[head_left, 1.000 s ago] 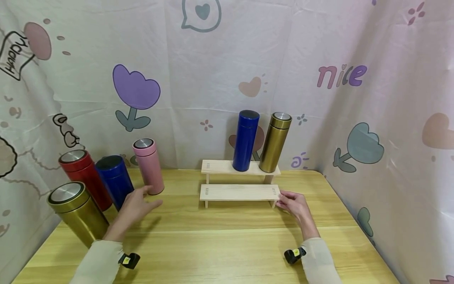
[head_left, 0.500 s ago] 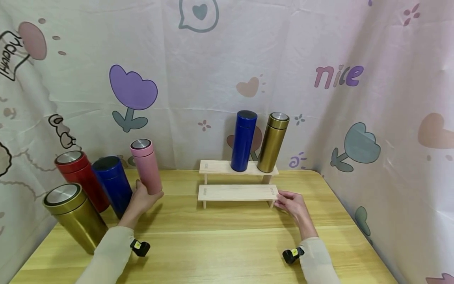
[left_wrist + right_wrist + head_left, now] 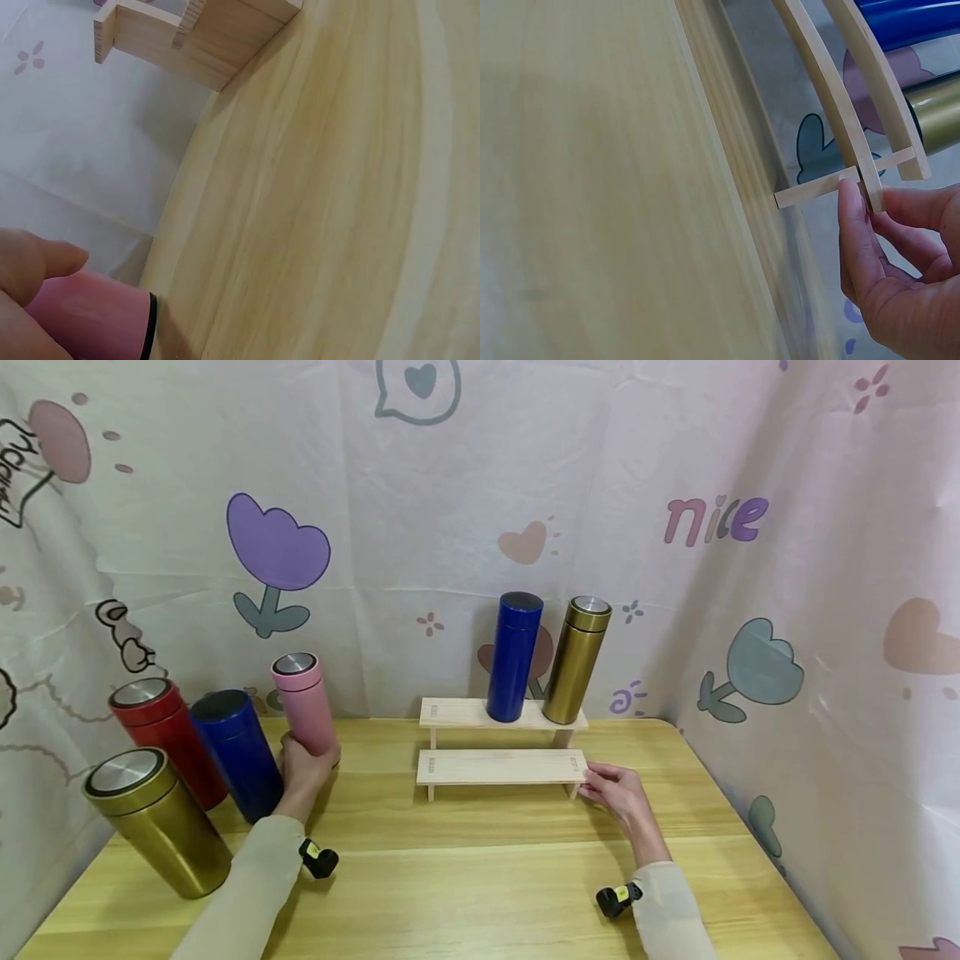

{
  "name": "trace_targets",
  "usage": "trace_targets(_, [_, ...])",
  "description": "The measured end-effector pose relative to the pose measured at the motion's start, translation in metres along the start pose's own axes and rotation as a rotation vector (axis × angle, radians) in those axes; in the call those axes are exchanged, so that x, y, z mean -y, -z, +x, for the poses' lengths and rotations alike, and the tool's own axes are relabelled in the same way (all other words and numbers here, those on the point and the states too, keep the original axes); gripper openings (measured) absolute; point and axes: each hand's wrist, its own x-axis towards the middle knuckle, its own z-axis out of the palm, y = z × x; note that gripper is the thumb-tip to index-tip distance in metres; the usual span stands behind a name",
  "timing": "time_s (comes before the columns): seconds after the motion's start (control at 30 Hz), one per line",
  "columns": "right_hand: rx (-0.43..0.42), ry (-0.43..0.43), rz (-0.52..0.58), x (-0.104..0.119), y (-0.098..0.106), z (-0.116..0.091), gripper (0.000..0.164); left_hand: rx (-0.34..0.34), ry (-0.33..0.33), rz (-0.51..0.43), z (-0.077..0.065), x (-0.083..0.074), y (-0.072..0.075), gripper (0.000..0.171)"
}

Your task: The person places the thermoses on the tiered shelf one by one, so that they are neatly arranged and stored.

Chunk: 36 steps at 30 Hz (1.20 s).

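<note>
My left hand (image 3: 306,774) grips the lower part of a pink thermos flask (image 3: 306,706) with a steel-topped lid. In the left wrist view the thumb lies along the pink flask (image 3: 97,315), whose dark base ring shows near the table. My right hand (image 3: 618,792) pinches the right end of the lower step of a two-tier wooden shelf (image 3: 501,767). The right wrist view has the thumb and fingers of that hand (image 3: 900,255) on either side of the board's end. A slim blue flask (image 3: 515,660) and a slim gold flask (image 3: 577,664) stand on the upper step.
Left of the pink flask stand a wide blue flask (image 3: 238,756), a red flask (image 3: 171,739) and a wide gold flask (image 3: 159,822), close together. The wooden table (image 3: 465,868) meets a printed cloth backdrop (image 3: 420,527) behind and at both sides.
My left hand has moved forward from beside the blue flask and taken hold of the pink flask. The right hand keeps its place on the shelf's end.
</note>
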Motion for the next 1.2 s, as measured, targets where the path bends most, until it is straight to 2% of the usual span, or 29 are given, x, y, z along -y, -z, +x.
trace_targets(0.17, [-0.006,-0.001,0.002,0.001,-0.001,0.000,0.046,-0.025,-0.008,0.027,0.001,-0.002,-0.002,0.078])
trace_targets(0.43, [0.003,0.005,0.016,0.001,-0.001,0.002,0.046,0.058,0.001,0.098,-0.003,-0.010,0.001,0.081])
trace_targets(0.57, [0.001,0.009,0.010,0.002,-0.001,0.002,0.046,0.115,-0.019,0.118,-0.010,-0.015,0.005,0.082])
trace_targets(0.83, [-0.023,0.009,0.005,-0.001,0.000,0.002,0.045,0.265,-0.073,0.049,-0.023,-0.027,0.014,0.087])
trace_targets(1.2, [-0.028,0.006,-0.003,-0.002,0.001,0.000,0.045,0.443,-0.110,0.040,-0.035,-0.036,0.026,0.098])
